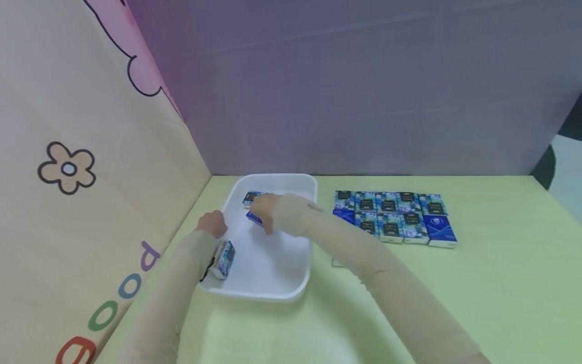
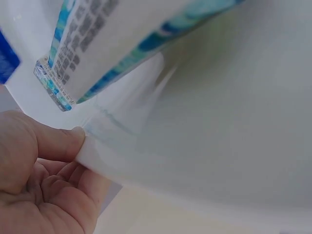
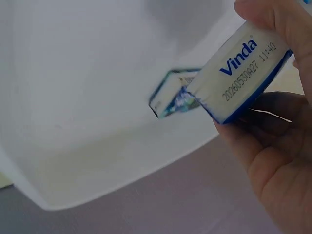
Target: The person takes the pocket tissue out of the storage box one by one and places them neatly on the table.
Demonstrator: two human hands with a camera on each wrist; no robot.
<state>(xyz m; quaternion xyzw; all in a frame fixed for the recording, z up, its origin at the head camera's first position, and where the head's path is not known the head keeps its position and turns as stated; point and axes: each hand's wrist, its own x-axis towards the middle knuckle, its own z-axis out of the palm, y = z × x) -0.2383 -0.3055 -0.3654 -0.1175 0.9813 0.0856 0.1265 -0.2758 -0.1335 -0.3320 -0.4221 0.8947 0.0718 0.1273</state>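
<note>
My left hand [image 1: 212,224] grips the left rim of a white plastic tub [image 1: 268,268], thumb inside and curled fingers outside in the left wrist view. My right hand [image 1: 265,210] reaches over the tub from the right, holding a blue tissue pack [image 3: 243,68] between thumb and fingers; its pale side reads "Vinda". Close beyond it, a floral tissue pack [image 1: 251,198] lies near the tub's far left corner. Another floral tissue pack [image 1: 224,260] stands on its edge against the left wall, near my left wrist.
Several floral and blue tissue packs [image 1: 390,224] lie in rows on the green table [image 1: 500,283], right of the tub; my right forearm covers some. A grey-purple backdrop [image 1: 364,91] rises behind, and a printed cream panel [image 1: 113,202] borders the left.
</note>
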